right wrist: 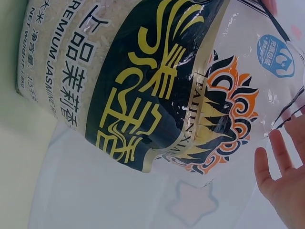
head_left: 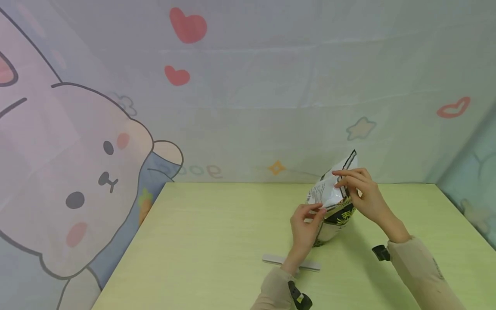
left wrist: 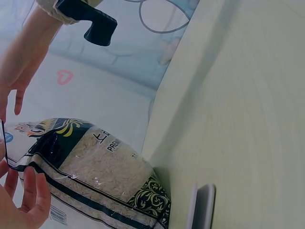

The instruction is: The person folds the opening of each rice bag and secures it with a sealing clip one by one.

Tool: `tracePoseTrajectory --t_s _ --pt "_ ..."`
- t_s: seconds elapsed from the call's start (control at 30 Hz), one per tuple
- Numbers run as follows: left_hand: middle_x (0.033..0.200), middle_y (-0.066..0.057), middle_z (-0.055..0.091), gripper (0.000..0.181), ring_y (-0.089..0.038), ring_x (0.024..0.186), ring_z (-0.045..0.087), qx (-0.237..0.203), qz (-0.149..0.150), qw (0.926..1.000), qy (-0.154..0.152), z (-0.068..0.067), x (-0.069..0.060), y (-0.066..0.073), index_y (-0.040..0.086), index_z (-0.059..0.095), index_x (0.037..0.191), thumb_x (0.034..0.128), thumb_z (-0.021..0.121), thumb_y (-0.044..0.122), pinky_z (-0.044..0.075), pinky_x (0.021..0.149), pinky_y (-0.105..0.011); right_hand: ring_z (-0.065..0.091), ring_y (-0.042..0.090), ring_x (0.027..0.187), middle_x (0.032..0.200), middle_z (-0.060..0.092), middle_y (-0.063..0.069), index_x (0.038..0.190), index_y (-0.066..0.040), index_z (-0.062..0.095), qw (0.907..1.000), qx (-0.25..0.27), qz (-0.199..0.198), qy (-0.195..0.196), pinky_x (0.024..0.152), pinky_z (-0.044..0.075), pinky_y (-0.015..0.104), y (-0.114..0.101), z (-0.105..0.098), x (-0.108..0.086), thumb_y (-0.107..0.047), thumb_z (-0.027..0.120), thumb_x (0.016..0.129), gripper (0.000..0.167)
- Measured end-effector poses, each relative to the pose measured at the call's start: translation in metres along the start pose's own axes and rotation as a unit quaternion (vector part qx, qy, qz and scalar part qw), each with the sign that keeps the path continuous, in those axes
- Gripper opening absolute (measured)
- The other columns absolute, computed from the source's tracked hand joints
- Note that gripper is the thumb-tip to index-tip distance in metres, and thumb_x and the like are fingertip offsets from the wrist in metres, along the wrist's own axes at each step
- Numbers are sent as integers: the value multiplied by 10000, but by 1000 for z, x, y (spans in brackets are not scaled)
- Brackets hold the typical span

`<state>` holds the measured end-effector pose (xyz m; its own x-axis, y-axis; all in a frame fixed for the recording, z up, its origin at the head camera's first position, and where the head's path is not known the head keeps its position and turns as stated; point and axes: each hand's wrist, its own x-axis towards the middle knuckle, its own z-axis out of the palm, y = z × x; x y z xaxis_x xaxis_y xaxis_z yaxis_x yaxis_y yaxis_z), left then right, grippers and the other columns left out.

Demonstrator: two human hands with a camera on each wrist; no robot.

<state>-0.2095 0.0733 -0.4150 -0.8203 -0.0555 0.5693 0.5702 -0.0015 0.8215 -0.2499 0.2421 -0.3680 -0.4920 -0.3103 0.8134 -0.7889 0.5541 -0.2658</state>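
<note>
Fingers of the left hand (head_left: 307,226) and right hand (head_left: 367,196) pinched the rice bag (head_left: 338,216) up top. At its seven o'clock, a pale bar (head_left: 311,265) lay on the desk (head_left: 217,232).

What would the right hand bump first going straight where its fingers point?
Probably the jasmine rice bag: the right hand is at the bag's top, though exact depth is unclear.

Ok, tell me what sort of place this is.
Probably an indoor filming setup: a cartoon backdrop behind a table with a bag of rice on it, and black wrist gadgets.
</note>
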Motion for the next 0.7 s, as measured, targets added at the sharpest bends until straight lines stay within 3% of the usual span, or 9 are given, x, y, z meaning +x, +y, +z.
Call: tracePoseTrajectory --t_s 0.33,0.7 --pt "787 -238 594 157 -350 602 583 67 55 9999 73 2 -1 -4 -76 645 874 761 659 33 490 496 -178 418 156 972 1055 609 156 836 -116 653 9997 176 -58 -133 838 300 251 3 -3 -1 181 583 692 338" --pt "755 -208 594 141 -282 568 581 358 319 9981 390 7 2 -8 -64 654 844 741 677 30 481 474 -155 407 216 950 1094 545 116 1038 -53 627 9912 -843 -448 -916 734 313 285 10 -11 7 115 662 671 405"
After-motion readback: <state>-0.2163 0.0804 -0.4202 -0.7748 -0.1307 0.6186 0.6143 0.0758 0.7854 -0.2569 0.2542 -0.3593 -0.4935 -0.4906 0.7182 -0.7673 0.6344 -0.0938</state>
